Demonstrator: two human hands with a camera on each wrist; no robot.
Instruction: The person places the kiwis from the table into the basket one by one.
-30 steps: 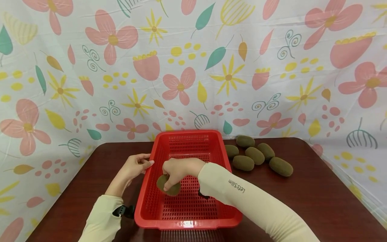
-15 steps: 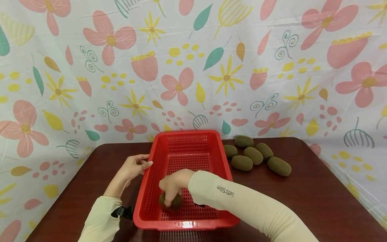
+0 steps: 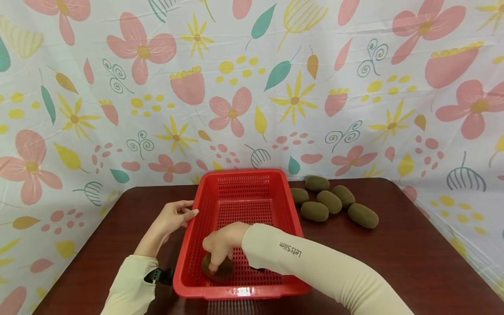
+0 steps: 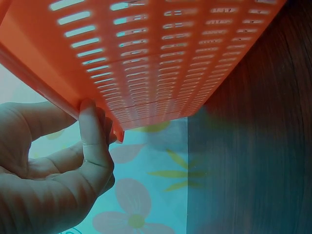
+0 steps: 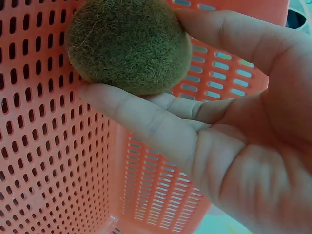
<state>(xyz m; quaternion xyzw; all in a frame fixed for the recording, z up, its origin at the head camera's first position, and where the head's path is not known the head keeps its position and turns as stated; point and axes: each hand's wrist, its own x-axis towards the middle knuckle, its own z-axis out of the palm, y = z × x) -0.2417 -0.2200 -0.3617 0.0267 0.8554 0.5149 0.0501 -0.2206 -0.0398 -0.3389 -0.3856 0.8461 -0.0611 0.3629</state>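
Observation:
A red perforated plastic basket (image 3: 283,289) stands in the middle of the table. On its left rim is my left hand (image 3: 171,218); the left wrist view shows thumb and fingers pinching the rim (image 4: 44,90). My right hand (image 3: 222,240) reaches inside, low in the near left part of the basket, and holds a brown fuzzy kiwi (image 3: 222,271). In the right wrist view the thumb lies on one side of the kiwi (image 5: 129,46) and the fingers on the other, with the kiwi close to the perforated floor. In the head view the hand partly covers it.
Several loose kiwis (image 3: 330,201) lie on the dark wooden table (image 3: 397,245) to the right of the basket, one close to its wall. A flowered cloth (image 3: 244,78) hangs behind the table. The right sleeve (image 3: 315,262) crosses over the basket's right rim.
The right hand has moved toward the basket's near end and lower with the kiwi, then slightly left. The left hand stays on the rim, and the loose kiwis lie as before.

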